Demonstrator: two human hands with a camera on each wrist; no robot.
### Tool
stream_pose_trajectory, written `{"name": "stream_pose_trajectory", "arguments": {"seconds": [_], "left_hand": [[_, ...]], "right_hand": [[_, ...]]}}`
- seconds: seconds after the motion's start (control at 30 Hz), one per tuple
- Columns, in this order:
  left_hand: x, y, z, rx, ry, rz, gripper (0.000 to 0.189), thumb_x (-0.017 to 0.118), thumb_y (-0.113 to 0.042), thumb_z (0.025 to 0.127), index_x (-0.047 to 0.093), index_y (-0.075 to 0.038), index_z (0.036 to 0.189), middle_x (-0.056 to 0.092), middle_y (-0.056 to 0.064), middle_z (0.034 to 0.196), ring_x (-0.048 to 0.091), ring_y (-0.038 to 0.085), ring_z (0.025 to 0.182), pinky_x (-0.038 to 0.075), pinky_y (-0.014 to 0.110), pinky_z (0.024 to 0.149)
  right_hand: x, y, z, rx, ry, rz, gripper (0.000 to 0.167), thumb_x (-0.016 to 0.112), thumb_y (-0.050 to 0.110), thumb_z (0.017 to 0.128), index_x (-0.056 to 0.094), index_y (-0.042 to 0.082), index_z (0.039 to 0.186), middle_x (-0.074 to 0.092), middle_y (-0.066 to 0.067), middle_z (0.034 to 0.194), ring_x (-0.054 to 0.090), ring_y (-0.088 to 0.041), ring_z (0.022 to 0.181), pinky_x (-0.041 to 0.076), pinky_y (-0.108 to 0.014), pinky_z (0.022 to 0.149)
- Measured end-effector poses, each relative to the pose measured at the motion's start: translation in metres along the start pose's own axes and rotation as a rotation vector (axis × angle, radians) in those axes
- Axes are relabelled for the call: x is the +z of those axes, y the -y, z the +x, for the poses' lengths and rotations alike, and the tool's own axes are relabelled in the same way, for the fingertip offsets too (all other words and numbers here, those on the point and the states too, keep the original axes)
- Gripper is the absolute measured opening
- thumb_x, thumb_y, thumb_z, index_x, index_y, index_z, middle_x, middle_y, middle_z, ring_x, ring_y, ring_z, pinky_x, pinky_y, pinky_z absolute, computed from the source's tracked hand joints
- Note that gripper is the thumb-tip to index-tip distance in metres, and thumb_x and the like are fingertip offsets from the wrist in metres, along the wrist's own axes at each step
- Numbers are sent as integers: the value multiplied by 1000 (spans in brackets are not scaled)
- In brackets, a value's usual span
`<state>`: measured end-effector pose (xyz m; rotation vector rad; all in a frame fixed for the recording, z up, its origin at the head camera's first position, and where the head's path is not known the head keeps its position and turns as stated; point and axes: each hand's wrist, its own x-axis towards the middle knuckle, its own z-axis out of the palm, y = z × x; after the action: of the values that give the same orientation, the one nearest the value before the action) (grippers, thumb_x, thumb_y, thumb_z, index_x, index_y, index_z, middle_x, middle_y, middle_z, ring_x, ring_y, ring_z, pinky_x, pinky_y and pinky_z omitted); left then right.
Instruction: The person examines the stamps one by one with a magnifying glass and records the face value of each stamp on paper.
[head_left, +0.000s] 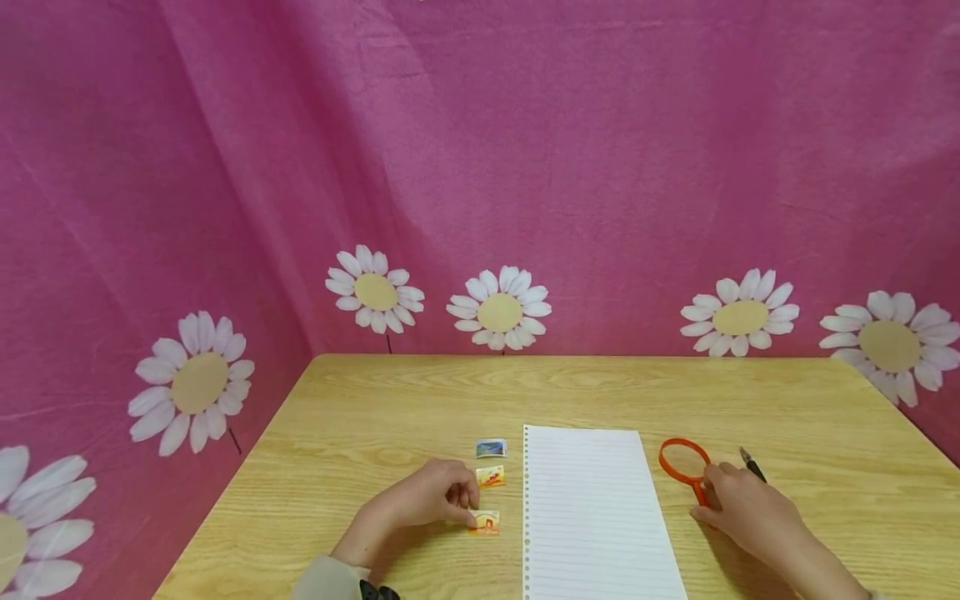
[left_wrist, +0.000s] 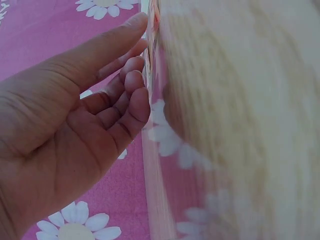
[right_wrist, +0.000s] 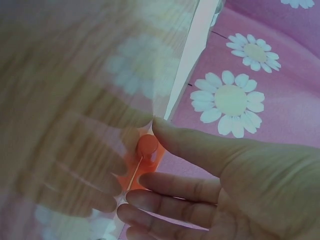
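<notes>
In the head view my left hand rests low over the table, fingers loosely bent. Its thumb tip is right at the left edge of the nearest stamp, a yellow and orange one. Above that lie a yellow and red stamp and a blue one, in a column. My right hand is over the handle of a red-orange magnifying glass lying on the table. From the right wrist, the orange handle end shows between thumb and fingers, which are spread with fingertips at the tabletop.
A sheet of lined paper with punched holes lies between the hands. Just beyond the right hand is a dark fountain pen, partly hidden. The wooden table meets a pink curtain with daisies at its back and left.
</notes>
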<state>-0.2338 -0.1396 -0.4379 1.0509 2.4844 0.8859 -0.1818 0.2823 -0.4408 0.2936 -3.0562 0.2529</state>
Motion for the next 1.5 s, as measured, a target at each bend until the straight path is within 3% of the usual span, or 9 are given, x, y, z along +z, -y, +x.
{"name": "stream_pose_trajectory", "arguments": {"seconds": [0.37, 0.5, 0.73, 1.07, 1.3, 1.5], "left_hand": [[2, 0, 1, -35, 18, 13, 14, 79, -15, 81, 67, -9, 84, 58, 0, 78, 45, -3, 68, 42, 14, 63], [1, 0, 1, -56, 28, -1, 13, 79, -15, 81, 67, -10, 84, 58, -1, 79, 44, -3, 68, 41, 14, 63], [1, -1, 1, -69, 30, -6, 12, 79, -14, 81, 67, -10, 84, 57, -1, 79, 44, -3, 67, 41, 14, 63], [1, 0, 1, -57, 30, -11, 11, 78, -14, 82, 68, -11, 84, 58, 0, 79, 43, -3, 67, 41, 14, 63], [1, 2, 2, -56, 29, -11, 11, 78, -15, 82, 68, -11, 84, 57, -1, 79, 43, -2, 67, 40, 15, 63], [2, 2, 2, -49, 25, -4, 12, 79, -14, 82, 68, -11, 84, 57, -1, 78, 43, -2, 67, 40, 14, 63]], "right_hand": [[3, -1, -1, -17, -32, -22, 30, 82, 25, 76, 62, 5, 86, 55, 2, 74, 50, -11, 66, 48, -33, 60], [2, 1, -2, -13, -7, -26, 28, 80, 23, 77, 61, 6, 85, 55, 2, 72, 48, -10, 66, 47, -33, 60], [1, 2, 0, 55, 86, 42, 25, 74, 19, 85, 53, 7, 80, 47, 2, 66, 43, -12, 61, 39, -31, 55], [-2, -4, -1, 177, 114, 181, 23, 67, 15, 85, 51, 7, 71, 48, 0, 64, 41, -16, 58, 33, -29, 54], [-3, -8, 1, 182, 122, 212, 16, 66, 13, 86, 58, 2, 79, 56, -1, 70, 44, -16, 61, 36, -30, 56], [-4, -10, 0, 151, 79, 223, 12, 66, 8, 84, 60, 1, 77, 56, -1, 67, 44, -15, 60, 36, -28, 54]]}}
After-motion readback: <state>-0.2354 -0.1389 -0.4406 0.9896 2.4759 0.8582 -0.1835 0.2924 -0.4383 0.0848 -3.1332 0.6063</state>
